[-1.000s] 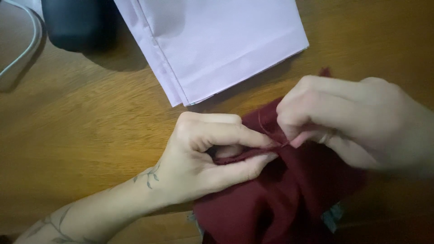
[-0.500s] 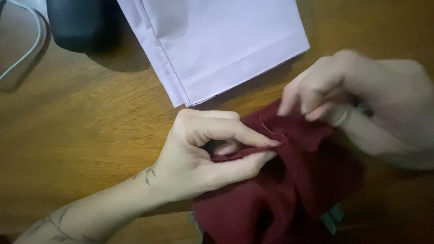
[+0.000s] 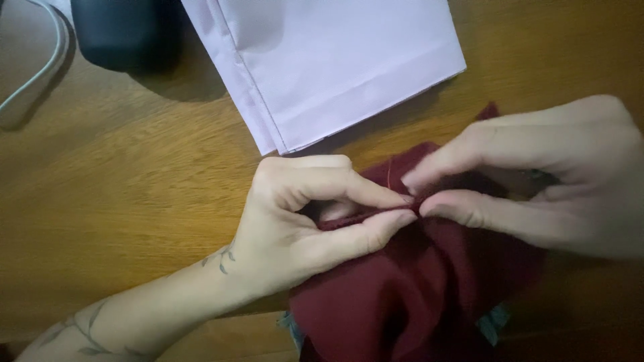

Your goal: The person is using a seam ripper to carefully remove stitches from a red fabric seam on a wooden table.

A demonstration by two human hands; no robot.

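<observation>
Two hands are meeting over a bunched piece of dark red cloth [image 3: 416, 295] lying near the front edge of the wooden counter [image 3: 121, 194], towards its right side. The left hand [image 3: 302, 214] is pinching a fold of the cloth between thumb and forefinger, while the right hand [image 3: 537, 181] is pinching at the same spot, fingertips nearly touching the left ones. A thin thread [image 3: 388, 173] is standing up just behind the pinch. To do this well, the person is probably needing to keep the fold taut and level, pulling gently so the thread is not snagging. A folded pale lilac fabric [image 3: 322, 60] is lying towards the back edge, with a dark object [image 3: 127, 33] and a white cable [image 3: 40, 67] at the back left corner
</observation>
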